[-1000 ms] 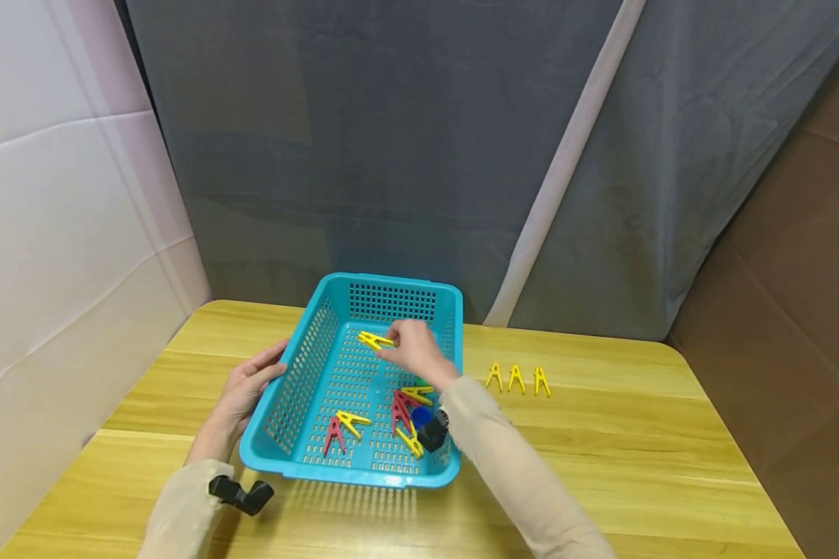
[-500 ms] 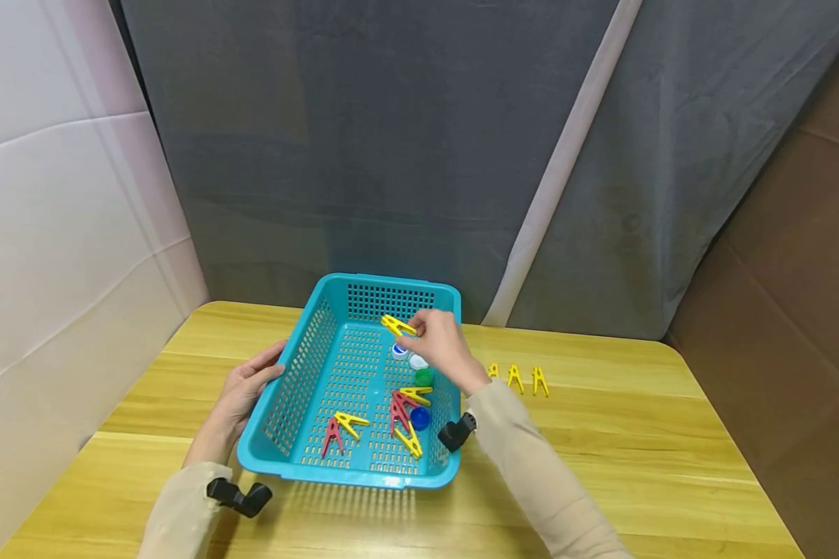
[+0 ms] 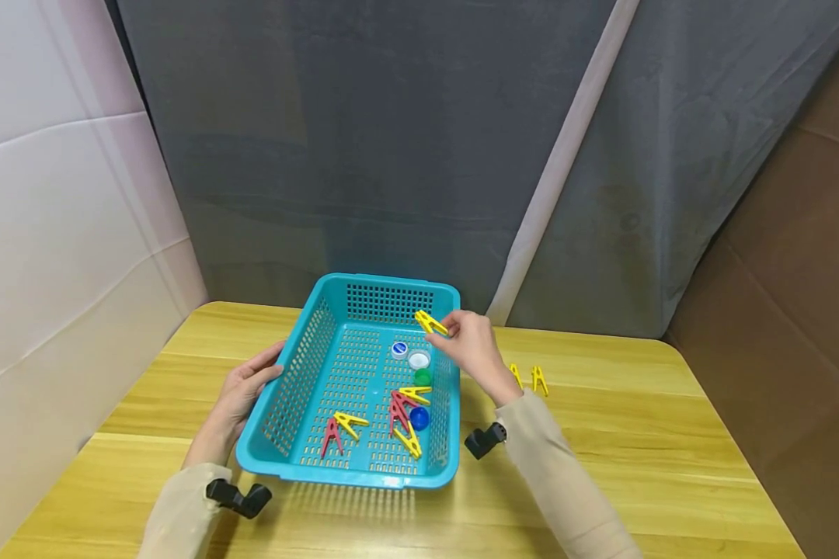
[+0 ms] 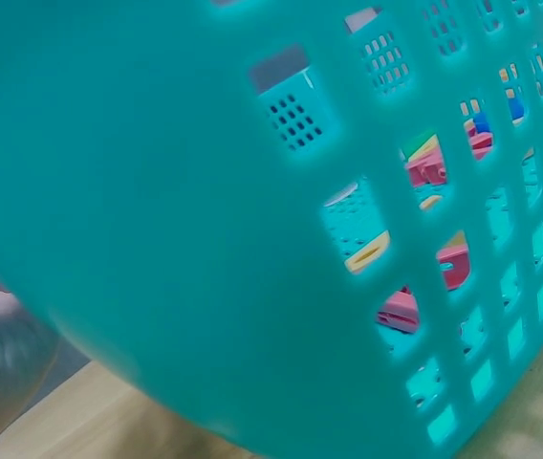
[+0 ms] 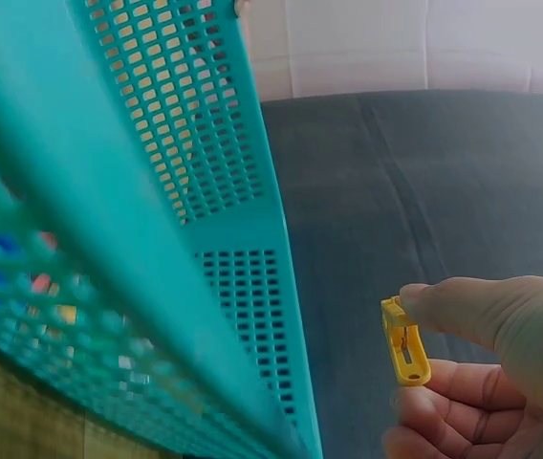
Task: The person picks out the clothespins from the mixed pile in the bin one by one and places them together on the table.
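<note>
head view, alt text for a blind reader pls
A right hand pinches a yellow clip near the right side of a turquoise basket, whose left side the left hand holds. Red and yellow clips and bottle caps lie inside; two yellow clips show on the wooden table.

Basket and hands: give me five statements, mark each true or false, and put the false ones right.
1. The right hand pinches a yellow peg. True.
2. The basket holds red pegs. True.
3. The left hand pinches a red peg. False: it touches the basket's left side.
4. The pegs on the table are green. False: those in view there are yellow.
5. A green cap lies inside the basket. True.
</note>
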The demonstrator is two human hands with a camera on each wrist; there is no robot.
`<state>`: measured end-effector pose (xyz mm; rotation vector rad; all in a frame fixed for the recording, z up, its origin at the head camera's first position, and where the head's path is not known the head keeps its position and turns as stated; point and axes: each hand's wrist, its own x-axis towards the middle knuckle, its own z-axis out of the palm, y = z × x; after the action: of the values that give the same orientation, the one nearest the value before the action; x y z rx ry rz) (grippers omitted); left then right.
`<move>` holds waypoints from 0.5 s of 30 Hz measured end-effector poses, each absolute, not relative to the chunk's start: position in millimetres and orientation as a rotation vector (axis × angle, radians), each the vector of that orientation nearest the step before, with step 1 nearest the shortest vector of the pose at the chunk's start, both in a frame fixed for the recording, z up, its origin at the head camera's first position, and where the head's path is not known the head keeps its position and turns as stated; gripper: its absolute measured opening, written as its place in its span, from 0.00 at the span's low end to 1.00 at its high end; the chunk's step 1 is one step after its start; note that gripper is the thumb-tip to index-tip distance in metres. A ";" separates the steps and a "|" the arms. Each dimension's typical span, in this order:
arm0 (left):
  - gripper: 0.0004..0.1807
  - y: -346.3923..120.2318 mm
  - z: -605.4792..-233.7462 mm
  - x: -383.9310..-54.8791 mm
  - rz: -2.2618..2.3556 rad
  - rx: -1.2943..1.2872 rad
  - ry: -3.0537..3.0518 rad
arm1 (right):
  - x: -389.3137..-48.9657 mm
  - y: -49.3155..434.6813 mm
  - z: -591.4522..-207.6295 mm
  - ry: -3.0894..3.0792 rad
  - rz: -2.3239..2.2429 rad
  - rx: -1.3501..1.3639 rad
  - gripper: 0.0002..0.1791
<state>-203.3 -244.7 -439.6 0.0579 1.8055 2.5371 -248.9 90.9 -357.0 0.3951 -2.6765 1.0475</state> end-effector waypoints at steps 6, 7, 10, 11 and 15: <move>0.20 -243.8 -437.8 -203.5 2.544 0.069 1.807 | -245.9 110.8 -359.5 -2.671 1.089 0.307 0.14; 0.20 -243.6 -437.9 -203.5 2.546 0.071 1.803 | -245.3 114.8 -359.9 -2.668 1.094 0.295 0.13; 0.19 -243.6 -438.0 -203.7 2.551 0.078 1.792 | -244.0 127.4 -361.0 -2.652 1.093 0.285 0.13; 0.19 -243.8 -438.1 -203.9 2.551 0.082 1.787 | -243.4 131.6 -361.3 -2.646 1.096 0.280 0.13; 0.20 -245.0 -439.1 -204.7 2.549 0.087 1.781 | -240.7 148.7 -362.7 -2.618 1.102 0.282 0.13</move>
<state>-204.7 -245.0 -439.1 0.0873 1.7812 2.5490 -240.7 148.7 -362.7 0.2818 -2.6181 1.1022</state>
